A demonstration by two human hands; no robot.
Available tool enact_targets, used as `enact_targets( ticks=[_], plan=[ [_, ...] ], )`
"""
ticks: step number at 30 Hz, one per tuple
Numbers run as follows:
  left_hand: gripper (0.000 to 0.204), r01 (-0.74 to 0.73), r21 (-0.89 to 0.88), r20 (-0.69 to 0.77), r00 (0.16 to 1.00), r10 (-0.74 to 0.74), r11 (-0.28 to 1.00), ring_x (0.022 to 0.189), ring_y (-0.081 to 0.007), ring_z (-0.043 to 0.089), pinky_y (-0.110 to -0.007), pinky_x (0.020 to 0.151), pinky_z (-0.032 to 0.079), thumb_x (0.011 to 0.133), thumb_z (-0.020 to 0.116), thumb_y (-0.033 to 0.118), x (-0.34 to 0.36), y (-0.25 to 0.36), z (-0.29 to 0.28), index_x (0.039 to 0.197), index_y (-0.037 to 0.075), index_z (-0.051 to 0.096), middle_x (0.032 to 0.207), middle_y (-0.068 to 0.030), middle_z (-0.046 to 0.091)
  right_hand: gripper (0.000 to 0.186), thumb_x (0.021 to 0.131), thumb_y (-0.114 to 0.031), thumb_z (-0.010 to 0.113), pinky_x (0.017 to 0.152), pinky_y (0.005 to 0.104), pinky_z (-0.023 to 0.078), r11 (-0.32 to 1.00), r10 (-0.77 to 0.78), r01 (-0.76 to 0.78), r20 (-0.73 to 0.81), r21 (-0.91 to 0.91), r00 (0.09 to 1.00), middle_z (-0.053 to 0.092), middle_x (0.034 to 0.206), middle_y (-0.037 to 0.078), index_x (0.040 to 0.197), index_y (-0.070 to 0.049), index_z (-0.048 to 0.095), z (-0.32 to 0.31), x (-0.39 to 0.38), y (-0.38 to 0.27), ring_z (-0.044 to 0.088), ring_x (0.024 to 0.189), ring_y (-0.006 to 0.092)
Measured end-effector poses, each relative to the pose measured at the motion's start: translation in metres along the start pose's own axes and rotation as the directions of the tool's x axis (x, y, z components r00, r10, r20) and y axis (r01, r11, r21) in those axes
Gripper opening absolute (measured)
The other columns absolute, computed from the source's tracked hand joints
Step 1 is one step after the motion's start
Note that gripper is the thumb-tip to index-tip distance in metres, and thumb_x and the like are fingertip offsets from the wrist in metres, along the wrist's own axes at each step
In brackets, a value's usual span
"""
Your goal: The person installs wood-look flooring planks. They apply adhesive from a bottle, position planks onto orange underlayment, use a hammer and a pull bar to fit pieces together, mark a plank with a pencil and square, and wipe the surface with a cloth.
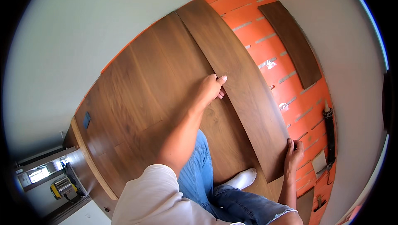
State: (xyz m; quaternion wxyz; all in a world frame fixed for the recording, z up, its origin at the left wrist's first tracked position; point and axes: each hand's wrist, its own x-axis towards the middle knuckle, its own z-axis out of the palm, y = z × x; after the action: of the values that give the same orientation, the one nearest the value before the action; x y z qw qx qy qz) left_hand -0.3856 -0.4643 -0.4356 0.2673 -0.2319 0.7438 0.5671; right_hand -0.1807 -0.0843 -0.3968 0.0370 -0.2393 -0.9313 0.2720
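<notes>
A long brown wooden floor plank (242,80) lies tilted over the laid floor, with a dark gap beneath its left edge. My left hand (212,87) grips that edge around its middle, thumb on top and fingers curled under. Near the plank's close end, my right hand (293,155) holds its right edge, fingers partly hidden. The plank's far end reaches the wall. To its left spread the laid brown planks (137,88); to its right is orange underlayment (265,47) with grey slots.
A short plank piece (292,44) lies on the underlayment along the right wall. Closer in are a black caulking gun (329,131) and a pale flat piece (319,163). A small blue block (86,120) sits on the floor at left. A yellow-and-black machine (64,188) stands beyond the wooden strip (93,160).
</notes>
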Motion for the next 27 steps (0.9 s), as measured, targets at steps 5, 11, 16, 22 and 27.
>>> enact_targets(
  ticks=[5, 11, 16, 22, 27],
  plan=[
    [0.038, -0.023, -0.048, -0.022, 1.000, 0.022, 0.999, 0.057, -0.0196, 0.065, -0.031, 0.050, 0.055, 0.104, 0.060, 0.030, -0.002, 0.004, 0.004, 0.096, -0.008, 0.057, 0.075, -0.0130, 0.062, 0.023, 0.092, -0.019, 0.075, 0.070, 0.0389, 0.049, 0.999, 0.003, -0.003, -0.003, -0.037, 1.000, 0.063, 0.082, 0.016, 0.088, 0.003, 0.067, -0.006, 0.001, -0.003, 0.060, 0.074, 0.0291],
    [0.036, -0.029, -0.009, -0.047, 0.998, 0.029, 1.000, 0.057, -0.0187, 0.065, -0.030, 0.049, 0.054, 0.104, 0.059, 0.030, 0.009, 0.006, 0.003, 0.095, -0.005, 0.059, 0.072, -0.0132, 0.065, 0.025, 0.093, -0.020, 0.075, 0.072, 0.0391, 0.049, 1.000, 0.017, -0.017, -0.004, -0.018, 1.000, 0.064, 0.084, 0.016, 0.089, 0.003, 0.067, 0.000, 0.013, -0.015, 0.061, 0.077, 0.0299],
    [0.039, -0.010, 0.065, -0.035, 0.999, 0.012, 0.998, 0.058, -0.0179, 0.067, -0.030, 0.051, 0.055, 0.105, 0.058, 0.030, 0.007, 0.006, 0.006, 0.102, -0.009, 0.059, 0.072, -0.0145, 0.066, 0.023, 0.093, -0.019, 0.074, 0.074, 0.0380, 0.049, 1.000, -0.009, 0.009, -0.015, -0.002, 1.000, 0.064, 0.085, 0.015, 0.090, 0.003, 0.067, 0.014, 0.015, 0.009, 0.061, 0.079, 0.0292],
    [0.044, -0.011, 0.082, -0.019, 1.000, 0.013, 0.997, 0.059, -0.0188, 0.068, -0.031, 0.052, 0.056, 0.105, 0.058, 0.030, 0.006, 0.005, 0.004, 0.107, -0.014, 0.057, 0.074, -0.0167, 0.068, 0.020, 0.093, -0.016, 0.074, 0.074, 0.0375, 0.049, 0.998, -0.032, 0.034, -0.031, 0.048, 0.999, 0.063, 0.084, 0.014, 0.090, 0.002, 0.066, 0.022, 0.011, 0.005, 0.060, 0.078, 0.0281],
    [0.046, 0.005, 0.079, -0.007, 1.000, -0.005, 0.997, 0.059, -0.0213, 0.069, -0.032, 0.053, 0.056, 0.104, 0.058, 0.031, -0.002, 0.006, -0.006, 0.108, -0.015, 0.056, 0.076, -0.0186, 0.069, 0.019, 0.093, -0.015, 0.074, 0.074, 0.0372, 0.049, 0.997, -0.006, 0.006, -0.008, 0.071, 1.000, 0.063, 0.084, 0.013, 0.090, 0.002, 0.066, 0.029, 0.002, 0.006, 0.060, 0.077, 0.0271]
  ],
)
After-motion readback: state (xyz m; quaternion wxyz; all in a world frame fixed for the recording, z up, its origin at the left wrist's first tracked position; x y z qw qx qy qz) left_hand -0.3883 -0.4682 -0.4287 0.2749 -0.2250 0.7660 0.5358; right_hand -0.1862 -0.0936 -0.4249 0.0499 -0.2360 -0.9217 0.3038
